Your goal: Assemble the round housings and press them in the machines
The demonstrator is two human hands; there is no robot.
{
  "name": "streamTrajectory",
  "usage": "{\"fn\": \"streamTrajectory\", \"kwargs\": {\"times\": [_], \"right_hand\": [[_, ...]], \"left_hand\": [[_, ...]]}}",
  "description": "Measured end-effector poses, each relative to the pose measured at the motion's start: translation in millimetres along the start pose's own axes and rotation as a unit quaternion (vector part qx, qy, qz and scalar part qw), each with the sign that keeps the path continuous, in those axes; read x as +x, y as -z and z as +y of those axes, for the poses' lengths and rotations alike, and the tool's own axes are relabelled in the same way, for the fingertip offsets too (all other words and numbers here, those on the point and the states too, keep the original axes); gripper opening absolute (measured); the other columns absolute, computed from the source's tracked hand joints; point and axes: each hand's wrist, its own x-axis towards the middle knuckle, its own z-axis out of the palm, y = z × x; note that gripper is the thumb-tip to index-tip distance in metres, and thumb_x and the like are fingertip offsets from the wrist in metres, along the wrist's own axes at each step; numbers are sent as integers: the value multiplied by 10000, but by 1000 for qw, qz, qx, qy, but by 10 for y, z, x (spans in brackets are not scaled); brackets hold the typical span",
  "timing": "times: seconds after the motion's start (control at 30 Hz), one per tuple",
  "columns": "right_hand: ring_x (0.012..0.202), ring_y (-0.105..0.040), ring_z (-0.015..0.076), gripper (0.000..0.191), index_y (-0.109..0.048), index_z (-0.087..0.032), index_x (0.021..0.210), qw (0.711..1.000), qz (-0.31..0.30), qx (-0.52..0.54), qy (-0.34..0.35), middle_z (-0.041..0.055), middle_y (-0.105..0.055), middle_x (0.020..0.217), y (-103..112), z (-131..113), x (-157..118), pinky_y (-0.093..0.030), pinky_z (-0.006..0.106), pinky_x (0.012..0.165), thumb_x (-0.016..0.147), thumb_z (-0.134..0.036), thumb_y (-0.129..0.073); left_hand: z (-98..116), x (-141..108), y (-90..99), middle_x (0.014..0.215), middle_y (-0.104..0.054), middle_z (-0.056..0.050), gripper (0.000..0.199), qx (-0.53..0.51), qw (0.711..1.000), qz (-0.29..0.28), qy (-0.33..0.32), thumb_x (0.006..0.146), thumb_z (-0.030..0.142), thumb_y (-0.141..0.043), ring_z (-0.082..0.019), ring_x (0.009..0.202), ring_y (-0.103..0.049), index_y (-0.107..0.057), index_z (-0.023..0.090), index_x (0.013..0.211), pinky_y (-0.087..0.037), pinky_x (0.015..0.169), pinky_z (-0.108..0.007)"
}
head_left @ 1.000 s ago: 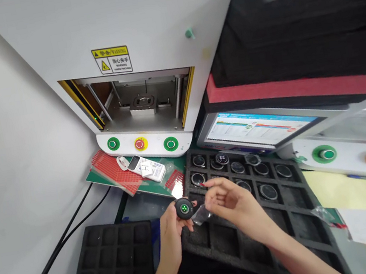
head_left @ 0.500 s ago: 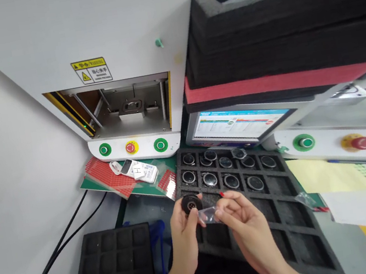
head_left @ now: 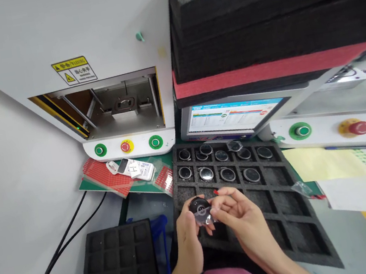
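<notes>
My left hand [head_left: 188, 229] grips a round black disc [head_left: 199, 205] with a pale ring at its centre, fingers around its edge. A clear plastic film [head_left: 204, 216] lies across the lower part of the disc. My right hand [head_left: 235, 210] pinches the right end of that film between thumb and fingers. Below both hands is a black foam tray [head_left: 289, 215], whose back rows hold several round dark-glass pieces, such as a silver-rimmed one [head_left: 206, 173].
A press machine [head_left: 128, 146] with an open bay stands behind at left. A monitor [head_left: 232, 118] sits under stacked foam trays [head_left: 256, 26]. A second foam tray [head_left: 118, 255] is at lower left. Paper sheets [head_left: 363, 186] lie at right.
The film now lies over the disc's face instead of stretching out to its right. My right hand is closer to the disc. The whole view has shifted slightly.
</notes>
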Motion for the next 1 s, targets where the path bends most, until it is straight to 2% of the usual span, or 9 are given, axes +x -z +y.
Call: {"fn": "streamTrajectory", "kwargs": {"times": [0.13, 0.27, 0.47, 0.57, 0.63, 0.7, 0.8, 0.9, 1.0], "right_hand": [[507, -618, 144, 412, -535, -202, 940, 999, -29, -29, -4, -24, -641, 653, 31, -76, 10, -578, 266, 495, 730, -355, -855], [520, -626, 138, 398, -551, -196, 924, 997, -31, -73, 23, -12, -648, 645, 80, -95, 5, -577, 250, 529, 734, -372, -853], [590, -612, 125, 416, -587, -219, 1006, 982, 61, -146, 103, -14, -633, 761, 143, 88, 5, -539, 231, 552, 694, -300, -851], [559, -573, 105, 373, -597, -212, 1014, 972, 112, -164, 124, -4, -628, 805, 264, 140, 66, -505, 222, 519, 730, -320, -813], [553, -557, 103, 324, -589, -203, 993, 965, 151, -163, 137, 5, -629, 794, 414, 119, 94, -487, 218, 508, 779, -360, -775], [572, -562, 112, 336, -578, -200, 981, 958, 190, -157, 147, 12, -630, 775, 612, 63, 83, -473, 214, 501, 787, -393, -773], [571, -554, 115, 392, -576, -199, 974, 948, 238, -145, 153, 22, -640, 769, 929, -40, -7, -450, 202, 471, 750, -424, -806], [533, -534, 113, 415, -576, -200, 958, 940, 276, -132, 153, 24, -644, 757, 1184, -126, -126, -441, 202, 430, 730, -449, -817], [546, -555, 127, 411, -573, -204, 952, 931, 308, -121, 151, 27, -649, 754, 1343, -193, -215, -452, 203, 419, 724, -440, -819]], "left_hand": [[66, -36, 4, 814, -703, -58, 525, 101, 994, -44, -14, 807, 572, -697, -123, 612, -574, -677, 133, 1094, -472, 580, -225], [82, -36, 23, 672, -642, -13, 390, 189, 980, -64, -7, 908, 456, -600, -116, 574, -563, -665, 131, 1114, -455, 576, -213], [47, -63, -1, 673, -663, -18, 330, 205, 976, -69, -17, 938, 490, -539, -145, 593, -600, -607, 168, 966, -478, 594, -235], [57, -73, -1, 793, -741, -72, 337, 229, 971, -69, -13, 967, 499, -467, -181, 678, -665, -580, 181, 965, -522, 696, -282], [50, -40, 46, 929, -769, -116, 337, 299, 953, -45, -37, 997, 459, -392, -211, 788, -709, -588, 184, 1005, -534, 792, -327], [24, 38, 134, 1009, -768, -145, 299, 382, 920, 7, -81, 997, 409, -378, -246, 872, -728, -581, 191, 1016, -535, 825, -367], [-17, 212, 271, 902, -768, -154, 189, 465, 873, 63, -133, 927, 374, -490, -309, 815, -737, -574, 204, 930, -535, 728, -391], [-28, 382, 253, 781, -753, -122, 128, 516, 837, 55, -175, 882, 328, -543, -328, 726, -734, -593, 215, 845, -525, 651, -380], [-86, 545, -65, 888, -778, -115, 141, 560, 796, -12, -230, 913, 261, -519, -308, 813, -751, -650, 211, 925, -547, 694, -372]]}}
